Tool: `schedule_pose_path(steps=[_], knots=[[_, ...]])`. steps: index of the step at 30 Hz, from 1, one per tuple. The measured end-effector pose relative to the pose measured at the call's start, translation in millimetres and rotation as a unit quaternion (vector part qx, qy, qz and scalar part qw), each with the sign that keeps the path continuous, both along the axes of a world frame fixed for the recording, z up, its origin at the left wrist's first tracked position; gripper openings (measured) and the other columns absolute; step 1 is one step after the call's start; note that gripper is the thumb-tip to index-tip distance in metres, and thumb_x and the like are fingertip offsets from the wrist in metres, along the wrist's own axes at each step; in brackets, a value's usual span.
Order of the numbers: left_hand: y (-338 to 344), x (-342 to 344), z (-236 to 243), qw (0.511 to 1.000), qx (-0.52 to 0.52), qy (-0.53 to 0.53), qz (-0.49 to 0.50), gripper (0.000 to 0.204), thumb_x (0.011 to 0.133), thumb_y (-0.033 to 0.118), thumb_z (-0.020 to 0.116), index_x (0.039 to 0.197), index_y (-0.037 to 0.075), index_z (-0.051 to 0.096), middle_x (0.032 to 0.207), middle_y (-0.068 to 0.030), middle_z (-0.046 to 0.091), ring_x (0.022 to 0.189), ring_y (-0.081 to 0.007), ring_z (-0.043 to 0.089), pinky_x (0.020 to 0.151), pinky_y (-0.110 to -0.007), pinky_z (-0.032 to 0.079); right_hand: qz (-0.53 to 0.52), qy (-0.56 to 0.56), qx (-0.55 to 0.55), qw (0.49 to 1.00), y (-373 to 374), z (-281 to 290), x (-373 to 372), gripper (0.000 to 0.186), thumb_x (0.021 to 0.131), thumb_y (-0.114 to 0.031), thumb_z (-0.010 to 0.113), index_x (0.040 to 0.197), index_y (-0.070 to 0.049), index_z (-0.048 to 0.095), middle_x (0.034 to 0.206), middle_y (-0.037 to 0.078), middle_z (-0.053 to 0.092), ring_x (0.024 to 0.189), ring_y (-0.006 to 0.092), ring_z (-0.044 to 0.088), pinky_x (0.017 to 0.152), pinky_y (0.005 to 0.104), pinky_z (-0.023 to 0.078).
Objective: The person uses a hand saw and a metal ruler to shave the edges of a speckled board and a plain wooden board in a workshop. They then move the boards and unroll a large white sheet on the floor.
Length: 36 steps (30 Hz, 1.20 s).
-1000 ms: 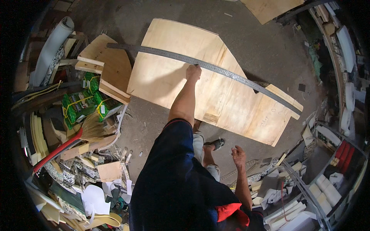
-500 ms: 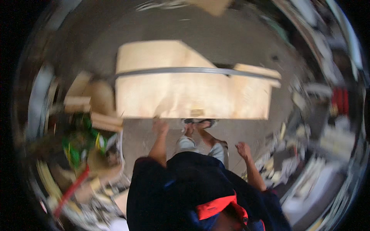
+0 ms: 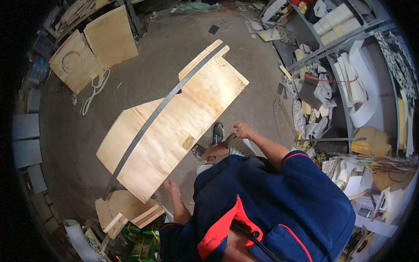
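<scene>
A pale plywood panel [image 3: 152, 139] with a stepped end lies diagonally across the middle. A long steel ruler [image 3: 152, 115] runs along it, overhanging the near-left end above a smaller plywood piece [image 3: 111, 206] with battens. My left hand [image 3: 170, 185] hangs just off the panel's lower edge, fingers loosely apart, nothing visible in it; whether it touches the edge I cannot tell. My right hand [image 3: 241, 130] is out to the right of the panel, near my leg, with loosely curved fingers and nothing visible in them.
Metal shelving [image 3: 323, 54] with foam and white offcuts lines the right. Two plywood boards [image 3: 111, 41], one with a round cutout, sit upper left beside a loose strap [image 3: 94, 94]. Green packages [image 3: 144, 244] and a white roll [image 3: 76, 236] are at lower left; pale blocks [image 3: 27, 126] line the left.
The view has swung round, so the panel now appears diagonal. My left hand has left the ruler and dropped to beside the panel's edge. My right hand is now higher in view.
</scene>
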State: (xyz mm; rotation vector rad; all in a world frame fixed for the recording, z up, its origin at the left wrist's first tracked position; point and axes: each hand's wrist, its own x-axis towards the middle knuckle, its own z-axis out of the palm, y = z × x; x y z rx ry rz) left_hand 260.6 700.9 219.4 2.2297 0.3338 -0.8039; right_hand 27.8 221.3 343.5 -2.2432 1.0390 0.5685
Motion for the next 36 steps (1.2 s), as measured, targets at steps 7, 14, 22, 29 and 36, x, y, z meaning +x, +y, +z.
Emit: schedule_pose_path(steps=[7, 14, 22, 29, 36], knots=[[-17.2, 46.6, -8.1, 0.996, -0.055, 0.031, 0.064, 0.038, 0.095, 0.026, 0.063, 0.119, -0.004, 0.066, 0.115, -0.0150, 0.068, 0.099, -0.0275, 0.064, 0.089, -0.040, 0.050, -0.076, 0.021, 0.001, 0.997, -8.1, 12.2, -25.0, 0.046, 0.089, -0.038, 0.065, 0.115, 0.000, 0.068, 0.111, 0.026, 0.069, 0.104, 0.0438, 0.065, 0.093, 0.0492, 0.052], [-48.1, -5.8, 17.5, 0.996, -0.015, -0.040, 0.082, 0.041, 0.087, 0.036, 0.067, 0.106, 0.000, 0.070, 0.104, -0.0217, 0.071, 0.100, -0.0353, 0.069, 0.088, -0.043, 0.052, 0.053, 0.072, 0.032, 0.996, -50.1, -18.7, -52.1, 0.052, 0.090, -0.041, 0.065, 0.122, 0.001, 0.066, 0.107, 0.023, 0.071, 0.102, 0.0373, 0.069, 0.089, 0.0432, 0.053], [-19.4, -85.9, 0.5, 0.991, 0.046, 0.034, 0.123, 0.044, 0.087, 0.037, 0.068, 0.113, 0.002, 0.069, 0.114, -0.0214, 0.069, 0.111, -0.0374, 0.065, 0.096, -0.044, 0.050, 0.069, 0.035, 0.034, 0.996, -75.1, -19.2, -2.4, 0.049, 0.091, -0.041, 0.068, 0.114, 0.003, 0.067, 0.083, 0.018, 0.073, 0.071, 0.0275, 0.073, 0.071, 0.0375, 0.057], [10.1, -142.6, -11.4, 0.984, 0.092, 0.017, 0.151, 0.043, 0.087, 0.038, 0.069, 0.110, 0.001, 0.069, 0.111, -0.0213, 0.069, 0.108, -0.0374, 0.065, 0.096, -0.047, 0.049, 0.186, -0.055, 0.003, 0.981, -88.1, -13.8, 97.8, 0.052, 0.093, -0.038, 0.069, 0.126, 0.001, 0.063, 0.089, 0.015, 0.072, 0.068, 0.0168, 0.069, 0.053, 0.0302, 0.052], [6.9, -119.0, 12.0, 0.982, 0.043, 0.018, 0.182, 0.046, 0.091, 0.041, 0.064, 0.115, 0.002, 0.067, 0.113, -0.0184, 0.070, 0.109, -0.0350, 0.065, 0.098, -0.045, 0.048, 0.218, -0.090, 0.026, 0.971, -69.2, -25.8, 120.5, 0.056, 0.092, -0.045, 0.071, 0.123, 0.001, 0.064, 0.076, 0.012, 0.071, 0.056, 0.0156, 0.063, 0.050, 0.0300, 0.048]])
